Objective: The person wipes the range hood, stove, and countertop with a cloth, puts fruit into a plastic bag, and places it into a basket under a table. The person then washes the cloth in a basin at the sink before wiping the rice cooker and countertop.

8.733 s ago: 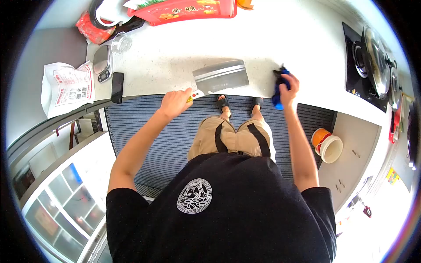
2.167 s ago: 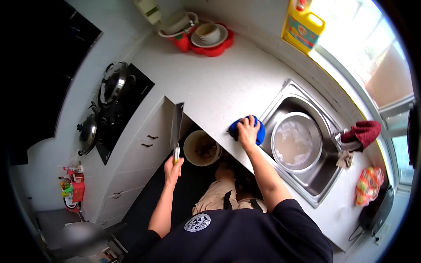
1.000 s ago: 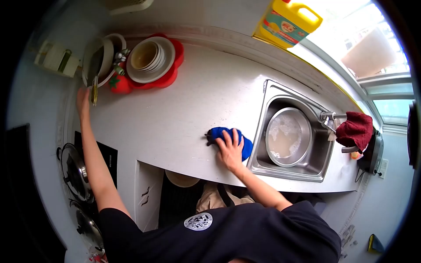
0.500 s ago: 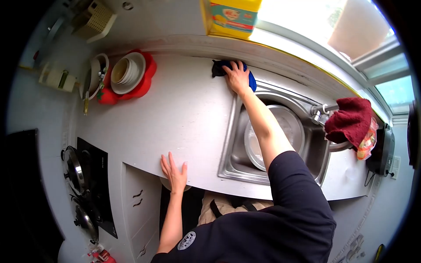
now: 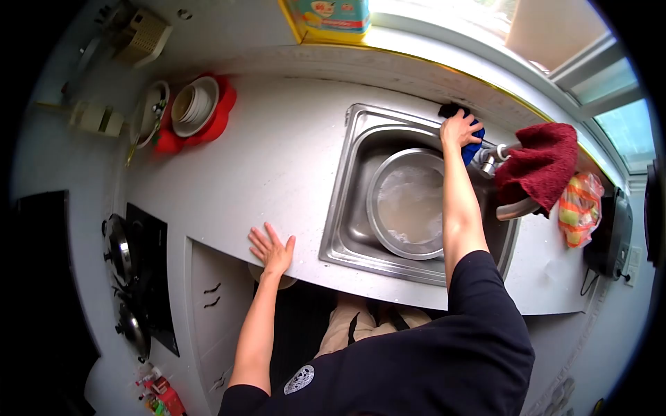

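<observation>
Blue cloth (image 5: pixel 472 148) has shifted beside the faucet (image 5: pixel 492 159), seemingly extending the wiping behind the sink (image 5: pixel 337 208); right hand (image 5: pixel 460 130), loosely curled, holds it; left hand (image 5: pixel 277 257) lies spread, empty, on the counter (image 5: pixel 277 170).

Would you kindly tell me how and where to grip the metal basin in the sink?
I'd grip the metal basin two-handed by opposite sides of its round rim, from above, since the sink surrounds it. It holds cloudy liquid, so keep it level. The right hand on the blue cloth would need freeing first.
</observation>
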Demonstrator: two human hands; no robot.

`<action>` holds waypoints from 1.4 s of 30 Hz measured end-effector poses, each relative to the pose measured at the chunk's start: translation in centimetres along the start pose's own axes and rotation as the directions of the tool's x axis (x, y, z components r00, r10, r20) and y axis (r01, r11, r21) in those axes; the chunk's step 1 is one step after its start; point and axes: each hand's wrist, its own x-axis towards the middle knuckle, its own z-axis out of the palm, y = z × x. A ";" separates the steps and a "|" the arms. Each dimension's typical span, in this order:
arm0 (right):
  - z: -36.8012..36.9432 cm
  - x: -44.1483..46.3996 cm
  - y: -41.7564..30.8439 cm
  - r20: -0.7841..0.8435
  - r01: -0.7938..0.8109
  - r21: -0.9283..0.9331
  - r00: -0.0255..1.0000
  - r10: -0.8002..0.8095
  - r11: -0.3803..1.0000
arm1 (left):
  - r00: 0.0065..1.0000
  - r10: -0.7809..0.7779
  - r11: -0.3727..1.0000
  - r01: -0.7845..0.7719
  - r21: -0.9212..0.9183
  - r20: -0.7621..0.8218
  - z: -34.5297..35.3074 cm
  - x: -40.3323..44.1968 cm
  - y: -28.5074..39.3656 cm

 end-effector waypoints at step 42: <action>-17.8 -30.1 41.9 -0.004 0.460 0.341 0.873 -0.489 0.819 | 0.921 0.266 0.964 -0.253 0.083 -0.285 1.7 4.6 -5.3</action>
